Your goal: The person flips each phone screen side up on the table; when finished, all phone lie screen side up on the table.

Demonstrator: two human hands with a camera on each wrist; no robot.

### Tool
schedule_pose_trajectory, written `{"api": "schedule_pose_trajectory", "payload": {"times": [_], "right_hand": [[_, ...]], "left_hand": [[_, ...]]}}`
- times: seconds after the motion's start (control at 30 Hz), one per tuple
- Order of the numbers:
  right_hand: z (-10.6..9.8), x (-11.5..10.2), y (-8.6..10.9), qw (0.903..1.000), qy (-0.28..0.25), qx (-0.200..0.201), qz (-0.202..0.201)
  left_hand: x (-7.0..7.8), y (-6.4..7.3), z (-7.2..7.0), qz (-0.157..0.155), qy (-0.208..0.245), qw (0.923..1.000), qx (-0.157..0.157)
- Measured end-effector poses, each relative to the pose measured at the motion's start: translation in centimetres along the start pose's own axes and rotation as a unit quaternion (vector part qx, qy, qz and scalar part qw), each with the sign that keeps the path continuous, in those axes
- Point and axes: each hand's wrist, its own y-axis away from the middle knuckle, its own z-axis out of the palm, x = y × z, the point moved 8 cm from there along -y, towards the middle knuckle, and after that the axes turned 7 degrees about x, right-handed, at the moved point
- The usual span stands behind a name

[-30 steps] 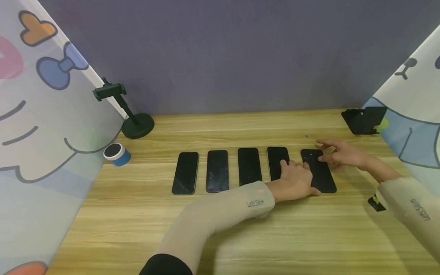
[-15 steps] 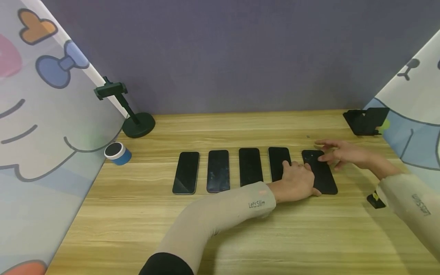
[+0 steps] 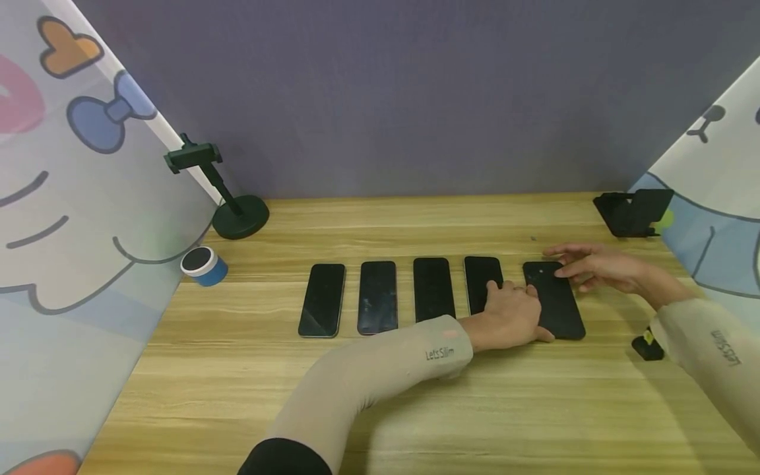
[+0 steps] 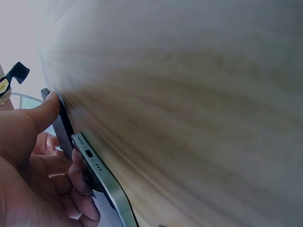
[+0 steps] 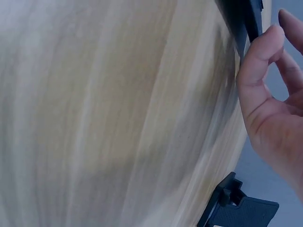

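Several dark smartphones lie in a row on the wooden table in the head view. The rightmost smartphone (image 3: 555, 303) lies back up, its camera at the top left. My left hand (image 3: 510, 316) rests over the gap between it and the neighbouring smartphone (image 3: 482, 274); its thumb touches the rightmost one's lower edge. In the left wrist view, fingers lie against the neighbouring smartphone's side (image 4: 106, 175). My right hand (image 3: 605, 269) sits at the rightmost smartphone's upper right, thumb tip touching its edge and other fingers extended beyond; the right wrist view shows that thumb at the smartphone (image 5: 251, 21).
Further left lie a smartphone (image 3: 433, 290), another smartphone (image 3: 377, 297) and an end smartphone (image 3: 322, 300). A dark green stand (image 3: 240, 216) and a blue-white tub (image 3: 204, 266) stand left. A black folding stand (image 3: 632, 212) is back right; a small black object (image 3: 647, 346) lies below the right sleeve.
The hands keep nearly the same places. The right hand's thumb has shifted slightly at the rightmost smartphone's edge, and the view has tilted a little.
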Motion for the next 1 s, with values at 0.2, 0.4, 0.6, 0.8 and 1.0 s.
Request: {"api": "schedule_pose_trajectory", "payload": {"times": [0.2,0.4,0.6,0.8,1.0], "right_hand": [[-0.2,0.5,0.0,0.9999,-0.012,-0.01,-0.004],[-0.4,0.7,0.0,0.9998,-0.013,-0.013,-0.008],[-0.3,0.5,0.1,1.0,-0.003,0.001,-0.004],[-0.4,-0.2,0.4,0.9984,0.051,0.018,-0.015],[-0.3,-1.6,1.0,0.9964,0.078,0.023,-0.021]], "left_hand": [[0.1,0.0,0.1,-0.001,0.004,1.0,-0.002],[-0.1,0.0,0.1,0.003,0.007,1.0,0.001],[-0.3,-0.1,0.1,0.004,0.02,0.9998,0.003],[-0.3,-0.1,0.0,0.006,0.021,0.9998,-0.001],[-0.2,-0.2,-0.1,0.013,0.036,0.9992,0.001]]}}
